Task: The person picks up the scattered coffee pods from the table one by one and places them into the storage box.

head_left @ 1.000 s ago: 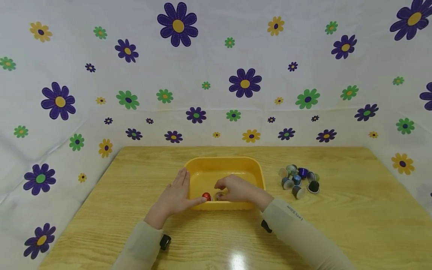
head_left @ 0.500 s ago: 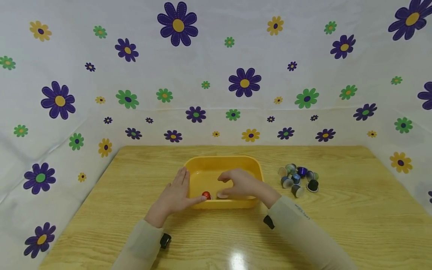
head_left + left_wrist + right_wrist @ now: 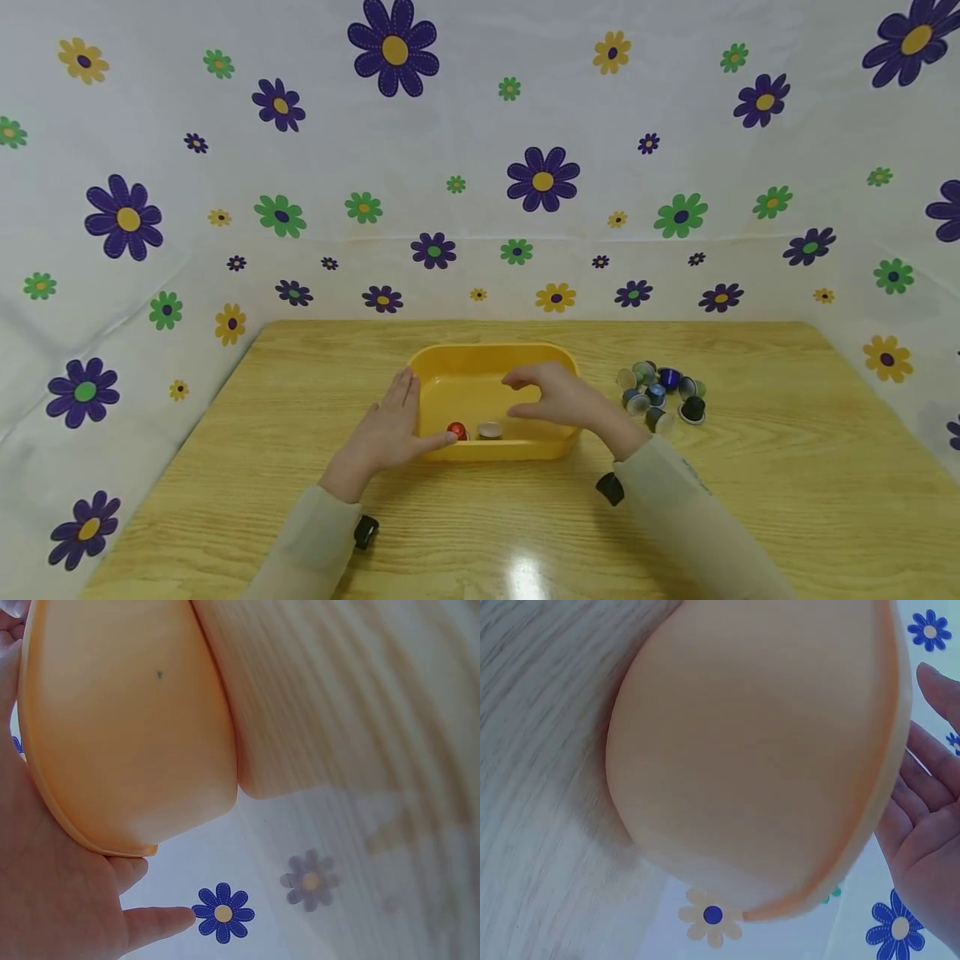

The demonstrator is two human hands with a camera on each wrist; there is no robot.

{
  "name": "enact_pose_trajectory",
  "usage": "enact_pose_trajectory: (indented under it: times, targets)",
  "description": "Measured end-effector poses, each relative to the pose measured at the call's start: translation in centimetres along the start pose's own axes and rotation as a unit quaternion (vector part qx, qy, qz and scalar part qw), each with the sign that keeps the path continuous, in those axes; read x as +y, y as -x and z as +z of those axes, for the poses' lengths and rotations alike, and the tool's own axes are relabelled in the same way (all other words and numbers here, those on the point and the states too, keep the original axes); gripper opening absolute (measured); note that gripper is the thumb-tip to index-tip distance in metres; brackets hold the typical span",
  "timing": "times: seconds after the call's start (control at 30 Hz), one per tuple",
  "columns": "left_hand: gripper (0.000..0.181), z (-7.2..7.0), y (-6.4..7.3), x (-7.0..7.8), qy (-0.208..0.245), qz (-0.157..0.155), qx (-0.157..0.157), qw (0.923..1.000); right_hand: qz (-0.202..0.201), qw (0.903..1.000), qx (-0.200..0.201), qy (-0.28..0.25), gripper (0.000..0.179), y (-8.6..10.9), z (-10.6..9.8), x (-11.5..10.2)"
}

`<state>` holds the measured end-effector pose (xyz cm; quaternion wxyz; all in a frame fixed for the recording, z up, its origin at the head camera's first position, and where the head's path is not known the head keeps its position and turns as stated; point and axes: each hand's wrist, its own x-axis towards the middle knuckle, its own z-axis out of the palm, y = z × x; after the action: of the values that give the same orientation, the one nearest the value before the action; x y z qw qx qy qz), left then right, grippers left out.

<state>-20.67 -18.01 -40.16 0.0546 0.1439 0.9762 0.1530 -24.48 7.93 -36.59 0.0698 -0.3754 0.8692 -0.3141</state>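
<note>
A yellow plastic bin [image 3: 480, 451] stands on the table. Inside it, near the front wall, sit a red coffee capsule [image 3: 457, 430] and a second capsule [image 3: 490, 429] with its pale lid facing up. My left hand [image 3: 382, 437] rests against the bin's left end, fingers straight, thumb stretched over the front rim by the red capsule. In the left wrist view, that hand [image 3: 60, 877] touches the rim. Over the bin's right side hovers my right hand [image 3: 566, 400], thumb and fingers spread apart with nothing between them. The right wrist view shows its palm [image 3: 930, 847] beyond the rim.
Several coffee capsules [image 3: 656, 394] in dark, blue, green and pale colours lie in a loose group on the wooden table [image 3: 750, 492], right of the bin. A white cloth [image 3: 480, 142] with printed flowers surrounds the table's back and sides.
My right hand has let go of the pale-lidded capsule and moved up and right, its fingers opening. That capsule now sits lid-up beside the red one. My left hand has stayed at the bin.
</note>
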Motion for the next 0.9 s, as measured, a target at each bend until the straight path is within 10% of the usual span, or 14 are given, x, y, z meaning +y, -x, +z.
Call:
enact_pose_trajectory:
  times: [0.9]
  targets:
    - [0.111, 0.0, -0.1, 0.1, 0.005, 0.0, -0.007, 1.0, 0.045, 0.995, 0.083, -0.033, 0.043, 4.9, -3.0, 2.8]
